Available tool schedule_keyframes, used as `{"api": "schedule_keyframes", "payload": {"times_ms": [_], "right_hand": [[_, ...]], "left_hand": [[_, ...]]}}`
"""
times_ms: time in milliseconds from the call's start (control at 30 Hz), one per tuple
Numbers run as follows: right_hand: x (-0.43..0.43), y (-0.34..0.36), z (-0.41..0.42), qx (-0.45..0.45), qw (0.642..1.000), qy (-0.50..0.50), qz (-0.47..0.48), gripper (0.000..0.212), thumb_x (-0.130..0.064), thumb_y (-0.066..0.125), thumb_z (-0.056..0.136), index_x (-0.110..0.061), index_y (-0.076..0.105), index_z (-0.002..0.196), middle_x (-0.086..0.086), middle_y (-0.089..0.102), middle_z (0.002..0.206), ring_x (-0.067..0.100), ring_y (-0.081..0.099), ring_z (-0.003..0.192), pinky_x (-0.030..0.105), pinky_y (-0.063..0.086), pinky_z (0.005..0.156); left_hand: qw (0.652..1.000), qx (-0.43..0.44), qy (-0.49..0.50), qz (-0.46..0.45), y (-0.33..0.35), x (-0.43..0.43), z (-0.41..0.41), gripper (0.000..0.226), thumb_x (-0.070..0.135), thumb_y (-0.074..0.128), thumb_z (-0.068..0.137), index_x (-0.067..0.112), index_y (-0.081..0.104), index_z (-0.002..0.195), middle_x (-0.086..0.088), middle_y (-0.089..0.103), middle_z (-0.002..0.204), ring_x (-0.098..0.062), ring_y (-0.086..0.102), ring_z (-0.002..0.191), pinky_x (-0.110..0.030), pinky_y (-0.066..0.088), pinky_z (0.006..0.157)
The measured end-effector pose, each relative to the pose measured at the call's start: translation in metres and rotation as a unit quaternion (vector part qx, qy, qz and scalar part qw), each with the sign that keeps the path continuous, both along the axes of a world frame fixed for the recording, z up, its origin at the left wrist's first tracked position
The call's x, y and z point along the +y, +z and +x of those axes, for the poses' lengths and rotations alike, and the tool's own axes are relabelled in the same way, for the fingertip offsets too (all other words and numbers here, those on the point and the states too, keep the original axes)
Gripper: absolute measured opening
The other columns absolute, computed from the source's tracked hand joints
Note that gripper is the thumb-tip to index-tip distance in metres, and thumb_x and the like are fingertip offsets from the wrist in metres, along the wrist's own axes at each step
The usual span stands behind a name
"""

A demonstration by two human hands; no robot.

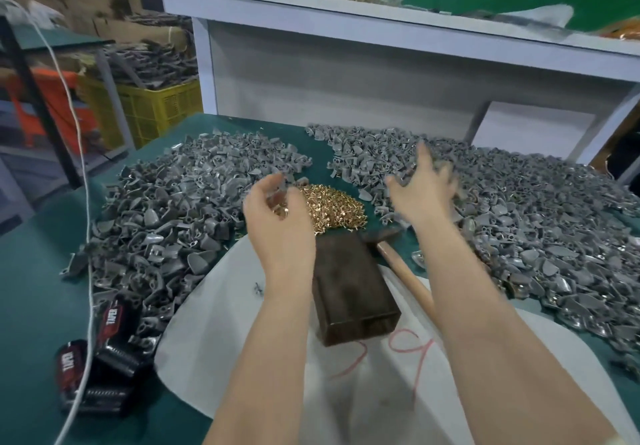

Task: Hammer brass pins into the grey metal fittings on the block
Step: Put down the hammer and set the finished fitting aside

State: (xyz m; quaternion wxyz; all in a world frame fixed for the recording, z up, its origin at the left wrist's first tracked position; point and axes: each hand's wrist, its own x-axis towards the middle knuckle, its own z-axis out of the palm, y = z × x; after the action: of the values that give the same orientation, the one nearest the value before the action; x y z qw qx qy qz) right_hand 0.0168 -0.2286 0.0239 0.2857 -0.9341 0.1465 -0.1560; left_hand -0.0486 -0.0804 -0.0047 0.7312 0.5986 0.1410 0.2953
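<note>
Work area: a green-covered surface (pixel 34 306) in front of a white shelf unit (pixel 346 12), with cardboard and a yellow crate (pixel 156 109) behind at left.

The block (pixel 349 285), dark and rectangular, lies centre on a white sheet (pixel 242 323). We see no fitting on its top face. The hammer (pixel 398 264) lies touching the block's right side, head toward the brass pins (pixel 332 209), handle toward the person. We judge this keeps it ready for the right hand.

The pins are heaped just beyond the block. Grey fittings lie in two heaps, a left pile (pixel 166 209) and a right pile (pixel 519 209), so everything sits near the block.

Left hand (pixel 277 209): fingers curled loosely over the near edge of the pins. We cannot tell whether it pinches one.
Right hand (pixel 422 185): fingers spread, blurred, above the right pile, nothing visibly held. We judge the step in hand is fetching a pin and a fitting.

Writing: a red scrawl (pixel 398 347) on the sheet, not legible. The black packets (pixel 104 358) at near left carry white lettering, too blurred to read with confidence. A white cord (pixel 85 202) runs across them.
</note>
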Motion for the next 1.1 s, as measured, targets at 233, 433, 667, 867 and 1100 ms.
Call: {"api": "schedule_keyframes", "payload": {"times_ms": [233,433,667,867,1100], "right_hand": [[0.141,-0.026,0.004,0.171,0.899,0.403,0.028,0.026,-0.014,0.05,0.092,-0.005,0.068,0.109,0.013,0.067,0.109,0.024,0.059,0.092,0.032,0.048,0.084],[0.154,-0.027,0.007,0.106,0.901,0.412,-0.08,0.024,-0.016,0.048,0.091,-0.003,0.068,0.094,0.016,0.068,0.094,0.031,0.062,0.089,0.035,0.048,0.075],[0.071,-0.003,-0.004,0.032,0.922,0.338,0.185,0.015,-0.013,0.064,0.087,-0.018,0.052,0.081,0.004,0.063,0.073,0.017,0.058,0.066,0.029,0.047,0.063],[0.023,0.002,-0.037,0.016,0.907,0.293,0.302,0.023,-0.024,0.064,0.089,-0.003,0.066,0.08,0.007,0.067,0.071,0.015,0.062,0.066,0.033,0.055,0.069],[0.003,0.0,-0.048,0.033,0.899,0.288,0.33,0.026,-0.019,0.048,0.097,-0.017,0.071,0.086,-0.002,0.068,0.071,0.012,0.061,0.07,0.032,0.055,0.072]], "left_hand": [[0.977,-0.043,0.128,-0.165,-0.002,0.02,0.008,0.026,0.002,0.047,0.092,0.027,0.054,0.096,-0.009,0.054,0.116,-0.006,0.057,0.089,-0.005,0.044,0.067],[0.973,-0.003,0.138,-0.183,-0.009,0.028,0.013,0.025,0.004,0.046,0.092,0.028,0.051,0.098,-0.01,0.05,0.129,-0.007,0.054,0.092,-0.008,0.044,0.07],[0.998,0.004,-0.054,0.009,-0.01,0.01,0.011,0.032,0.002,0.052,0.091,0.024,0.059,0.114,0.001,0.055,0.123,0.01,0.053,0.087,-0.007,0.038,0.079],[0.966,-0.013,-0.221,0.136,-0.009,-0.006,0.006,0.019,0.007,0.064,0.088,0.024,0.065,0.097,0.006,0.07,0.094,-0.005,0.066,0.09,-0.017,0.05,0.084],[0.949,-0.009,-0.248,0.193,-0.009,-0.012,0.004,0.016,0.016,0.061,0.092,0.012,0.069,0.105,-0.002,0.071,0.104,-0.013,0.066,0.099,-0.026,0.05,0.091]]}}
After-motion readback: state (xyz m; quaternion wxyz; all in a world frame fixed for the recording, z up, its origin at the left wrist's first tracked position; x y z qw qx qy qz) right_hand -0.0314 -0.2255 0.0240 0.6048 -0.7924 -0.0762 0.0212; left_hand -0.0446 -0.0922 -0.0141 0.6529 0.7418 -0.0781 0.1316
